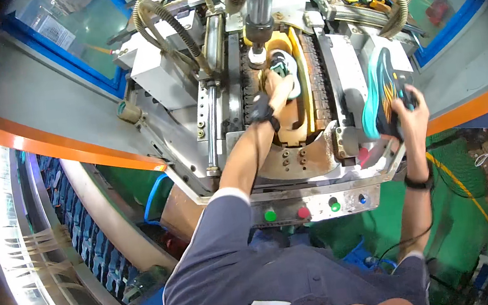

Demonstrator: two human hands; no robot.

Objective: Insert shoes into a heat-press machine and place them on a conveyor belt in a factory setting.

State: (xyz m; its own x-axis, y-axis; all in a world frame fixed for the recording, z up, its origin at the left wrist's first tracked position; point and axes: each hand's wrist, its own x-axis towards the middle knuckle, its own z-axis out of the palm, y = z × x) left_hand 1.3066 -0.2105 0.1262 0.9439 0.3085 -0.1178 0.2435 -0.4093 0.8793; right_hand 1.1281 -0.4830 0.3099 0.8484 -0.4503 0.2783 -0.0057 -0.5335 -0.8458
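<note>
My left hand [277, 88] reaches into the yellow-lined cradle of a press and is closed on a shoe [290, 70] with a pale sole edge and a dark and green upper. The fingers partly hide that shoe, so how far it rests on the cradle cannot be made out. Out to the right, my right hand [411, 110] grips a second shoe [377, 98], dark with orange streaks and a teal sole, tilted up beside the machine. Just above my left hand hangs the press ram [258, 27] with a white tip.
Slotted side pads [317, 78] flank the cradle. A metal cylinder [212, 126] stands to its left. Coloured push buttons [303, 212] line the front panel. Orange-edged guards [63, 149] rise on both sides. At far left runs a rack holding several dark shoe-like items [87, 230].
</note>
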